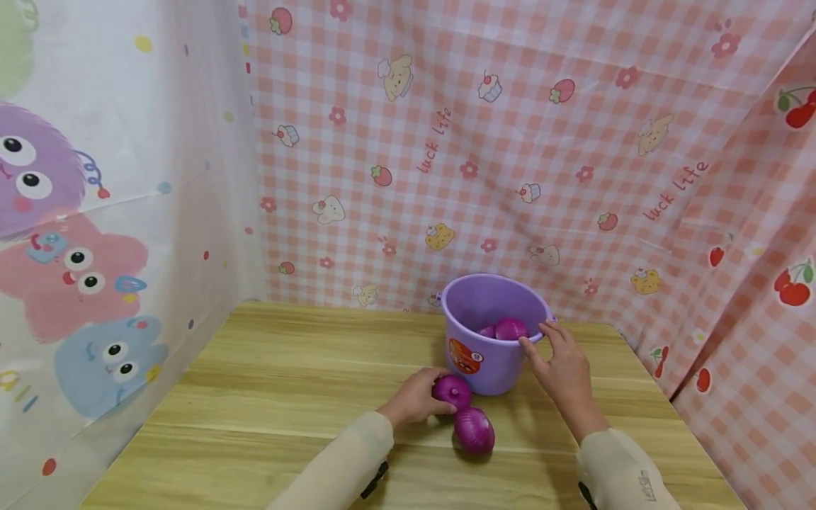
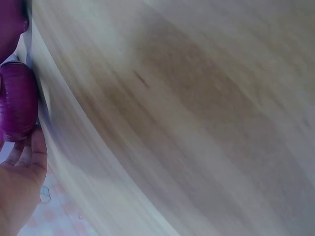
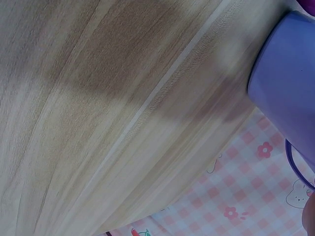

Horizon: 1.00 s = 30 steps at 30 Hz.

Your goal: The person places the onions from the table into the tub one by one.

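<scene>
A purple bucket [image 1: 487, 365] with a red label stands upright on the wooden table, red onions [image 1: 512, 329] showing inside it. My left hand [image 1: 417, 397] holds a red onion [image 1: 452, 392] on the table, just in front of the bucket; in the left wrist view its fingers curl round that onion [image 2: 18, 101]. Close by, nearer to me, lies another red onion [image 1: 474, 431]. At the bucket's right side, my right hand [image 1: 566, 368] grips the rim with thumb and fingers. Only a sliver of that hand shows in the right wrist view, by the bucket [image 3: 290, 78].
The wooden table [image 1: 268, 397] reaches back to a pink checked curtain [image 1: 408, 142]. A white cloth with cartoon figures [image 1: 191, 177] hangs on the left, and a cherry-print cloth [image 1: 758, 283] on the right. The bucket's handle [image 3: 294, 167] hangs at its side.
</scene>
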Available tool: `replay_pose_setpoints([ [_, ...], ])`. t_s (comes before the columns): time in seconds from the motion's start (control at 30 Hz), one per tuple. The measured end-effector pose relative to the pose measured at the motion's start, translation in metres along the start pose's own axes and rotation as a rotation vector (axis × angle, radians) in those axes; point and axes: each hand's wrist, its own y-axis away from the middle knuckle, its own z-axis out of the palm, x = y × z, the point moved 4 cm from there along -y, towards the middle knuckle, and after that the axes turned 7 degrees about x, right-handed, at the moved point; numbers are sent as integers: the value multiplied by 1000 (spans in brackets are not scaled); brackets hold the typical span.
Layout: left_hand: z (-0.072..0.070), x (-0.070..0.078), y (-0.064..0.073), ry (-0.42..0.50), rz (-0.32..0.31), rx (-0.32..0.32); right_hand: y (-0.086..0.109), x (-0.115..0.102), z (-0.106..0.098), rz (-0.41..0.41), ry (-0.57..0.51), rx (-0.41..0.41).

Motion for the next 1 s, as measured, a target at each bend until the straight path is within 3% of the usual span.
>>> replay_pose_setpoints([
  [0.37,-13,-2,2,6,-11,15,-1,-1,0,8,0,-14],
  [1.0,-55,10,0,70,-16,63,0,-1,0,14,7,-19],
])
